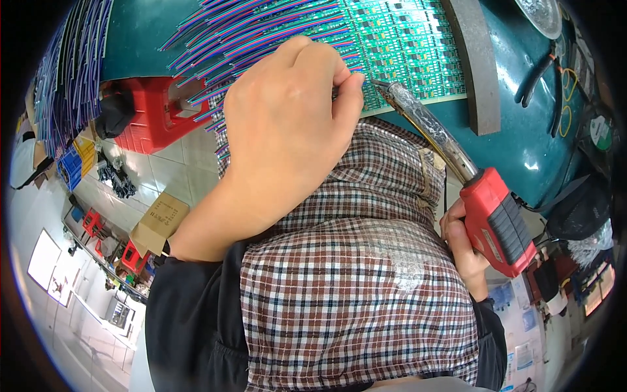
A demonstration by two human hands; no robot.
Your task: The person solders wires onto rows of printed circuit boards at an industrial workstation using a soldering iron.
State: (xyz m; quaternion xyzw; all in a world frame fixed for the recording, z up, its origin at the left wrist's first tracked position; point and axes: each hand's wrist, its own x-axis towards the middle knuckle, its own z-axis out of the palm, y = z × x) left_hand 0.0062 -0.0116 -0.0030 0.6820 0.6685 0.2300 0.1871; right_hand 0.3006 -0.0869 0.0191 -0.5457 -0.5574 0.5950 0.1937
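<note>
My left hand [290, 114] is pinched closed over the near edge of a green circuit board panel [415, 55]. A small blue bit, which looks like a wire end, shows at the thumb tip; the rest is hidden behind the fingers. Thin multicoloured wires [261, 49] run in rows from the panel toward the left, some passing under this hand. On the right, my right hand [465, 245] grips a soldering iron [494, 219] by its red and black handle. The metal tip points up and left, close to the left thumb at the panel's edge.
A grey bar [475, 65] borders the panel's right side on the teal tabletop [516, 153]. Pliers [539, 78] and a metal dish [542, 14] lie beyond. More wires [75, 72] hang at the far left, above a red stool [147, 114] and cardboard box [160, 222] on the floor.
</note>
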